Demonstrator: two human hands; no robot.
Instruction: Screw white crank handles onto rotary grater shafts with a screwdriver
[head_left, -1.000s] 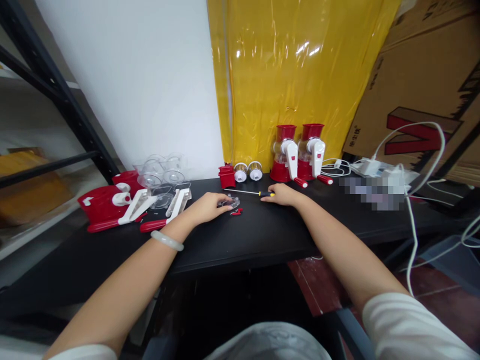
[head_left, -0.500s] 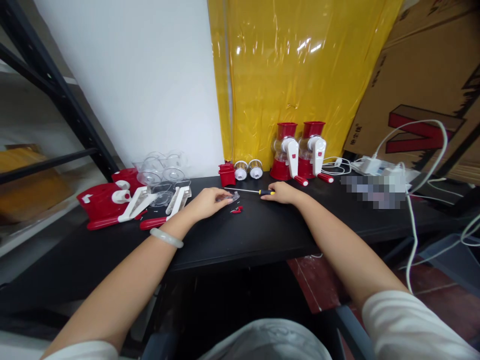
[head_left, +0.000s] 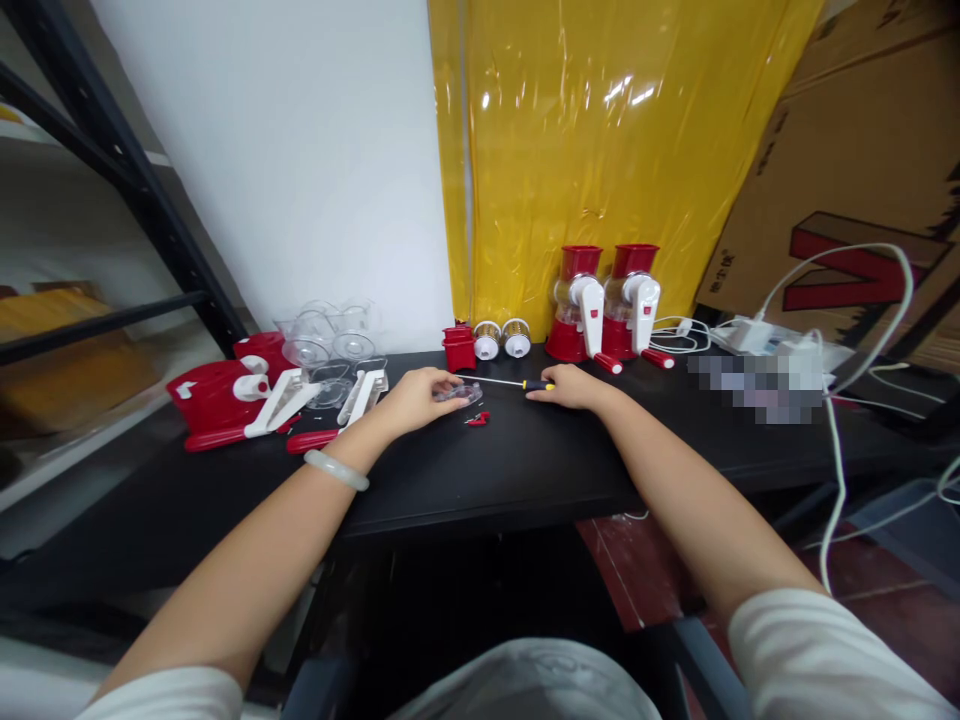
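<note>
My left hand (head_left: 426,398) grips a small clear plastic part (head_left: 466,394) low over the black table. Just to the right, my right hand (head_left: 566,386) has its fingers closed on the dark and yellow handle of a screwdriver (head_left: 534,385). The screwdriver's thin shaft points left, past the far side of the clear part. Small red pieces (head_left: 478,419) lie on the table in front of the clear part. Behind my left hand stands a red plastic hopper (head_left: 459,347), with two metal drums (head_left: 516,338) beside it.
Two red and white crank graters (head_left: 582,305) stand at the back right. Red bases (head_left: 217,395), white crank arms (head_left: 283,400) and clear housings (head_left: 330,335) crowd the left of the table (head_left: 465,480). White cables and a power strip (head_left: 754,337) lie at the right.
The whole view has shifted slightly, so most things appear a little further right. Both hands keep their holds, and the clear part shows a bit more beside my left fingers.
</note>
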